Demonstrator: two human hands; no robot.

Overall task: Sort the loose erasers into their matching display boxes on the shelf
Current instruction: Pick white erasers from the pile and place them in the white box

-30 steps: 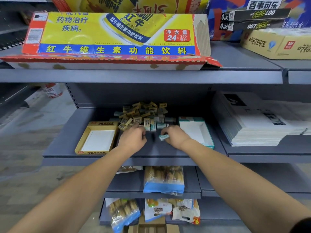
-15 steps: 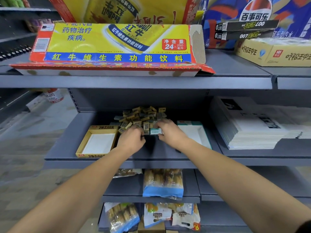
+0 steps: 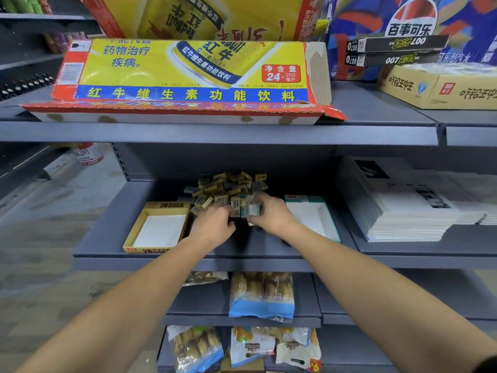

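The right hand [image 3: 271, 215] pinches a teal-wrapped eraser [image 3: 252, 210] between thumb and fingers at the near edge of the eraser pile [image 3: 228, 189]. Just beside it, the left hand [image 3: 212, 224] lies knuckles up with its fingers curled down into the yellow-wrapped erasers; whether it holds one cannot be told.

The pile sits at the middle of the grey shelf [image 3: 107, 238], towards the back. On its left the yellow display box [image 3: 158, 230] stands open with a white floor, "2B" printed on its rim. On its right the teal display box [image 3: 314, 219] is open too, partly hidden by the right wrist. A bare strip of shelf runs in front of both boxes to the front lip.

Right of the teal box, stacked white booklets [image 3: 403, 208] fill the next bay. The shelf above hangs low over the pile and carries a flattened yellow carton [image 3: 188, 74] reading "红牛维生素功能饮料" and "24×250毫升". Beside it lie black "007" boxes [image 3: 395, 51], before a blue case [image 3: 408, 28] marked "百事可乐".
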